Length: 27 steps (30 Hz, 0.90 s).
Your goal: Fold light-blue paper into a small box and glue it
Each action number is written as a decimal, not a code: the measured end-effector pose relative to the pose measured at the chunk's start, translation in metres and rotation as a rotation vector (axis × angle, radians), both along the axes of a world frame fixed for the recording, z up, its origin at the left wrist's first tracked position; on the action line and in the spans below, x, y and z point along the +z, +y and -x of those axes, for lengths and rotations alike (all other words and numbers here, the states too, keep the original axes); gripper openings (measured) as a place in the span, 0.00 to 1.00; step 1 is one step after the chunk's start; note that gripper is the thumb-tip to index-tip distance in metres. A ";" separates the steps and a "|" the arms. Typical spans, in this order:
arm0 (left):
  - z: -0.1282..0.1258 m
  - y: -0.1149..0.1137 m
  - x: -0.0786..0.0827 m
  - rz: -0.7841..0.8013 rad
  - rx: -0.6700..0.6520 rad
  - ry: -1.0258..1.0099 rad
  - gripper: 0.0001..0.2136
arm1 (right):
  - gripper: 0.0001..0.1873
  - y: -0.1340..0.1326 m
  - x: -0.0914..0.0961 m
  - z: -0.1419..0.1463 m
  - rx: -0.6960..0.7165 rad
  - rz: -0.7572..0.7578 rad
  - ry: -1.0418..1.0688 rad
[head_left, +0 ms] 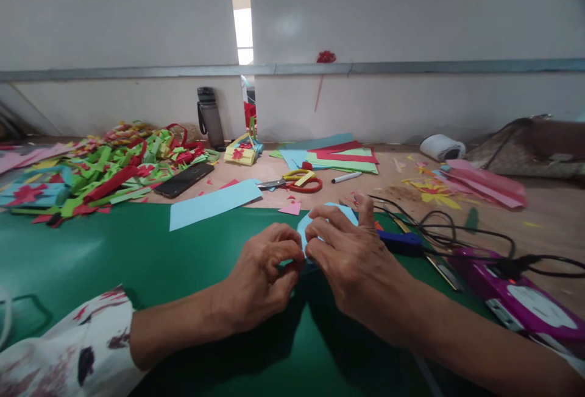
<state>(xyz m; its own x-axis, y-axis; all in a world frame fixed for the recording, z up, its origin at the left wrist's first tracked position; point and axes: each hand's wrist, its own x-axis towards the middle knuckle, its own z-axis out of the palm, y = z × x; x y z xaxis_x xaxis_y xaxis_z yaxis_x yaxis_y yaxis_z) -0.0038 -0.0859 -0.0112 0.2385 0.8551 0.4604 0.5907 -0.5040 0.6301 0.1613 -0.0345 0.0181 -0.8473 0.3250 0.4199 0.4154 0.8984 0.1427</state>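
Note:
Both my hands meet over a small light blue paper piece point(305, 230) on the green mat point(91, 263). My left hand point(262, 275) is curled, its fingertips pinching the paper's left edge. My right hand point(350, 257) presses on the same piece from the right, fingers bent and thumb raised. Most of the paper is hidden under my fingers. A longer light blue paper sheet point(214, 202) lies flat just beyond, to the left.
Scissors point(297, 182) with red and yellow handles, a white marker point(346, 177) and a black phone point(183, 179) lie behind. A heap of paper strips point(114, 165) fills the left. Black cables point(457, 232) and a purple device point(521, 299) sit at right. A bottle point(210, 117) stands by the wall.

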 end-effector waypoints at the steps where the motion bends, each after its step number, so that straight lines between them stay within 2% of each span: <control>1: 0.000 0.000 0.001 0.007 -0.003 -0.011 0.09 | 0.10 0.000 0.000 0.000 -0.006 -0.010 -0.010; 9: 0.002 0.002 0.006 0.061 0.009 -0.109 0.08 | 0.11 0.010 0.007 -0.006 -0.032 -0.059 0.015; 15: 0.001 0.006 0.004 0.120 0.040 -0.132 0.06 | 0.11 0.012 0.007 -0.006 -0.019 -0.011 0.023; 21: -0.006 0.008 0.002 0.095 0.042 -0.214 0.06 | 0.12 0.006 0.002 -0.003 0.018 0.068 0.081; 27: 0.000 0.008 0.004 0.179 0.053 -0.239 0.06 | 0.12 0.007 0.002 -0.005 0.007 0.051 0.071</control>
<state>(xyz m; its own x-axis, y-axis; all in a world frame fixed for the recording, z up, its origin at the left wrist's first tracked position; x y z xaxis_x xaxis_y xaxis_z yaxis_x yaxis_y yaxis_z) -0.0039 -0.0776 -0.0074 0.0940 0.9360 0.3392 0.4377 -0.3448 0.8303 0.1663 -0.0277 0.0206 -0.8183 0.3413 0.4626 0.4162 0.9068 0.0673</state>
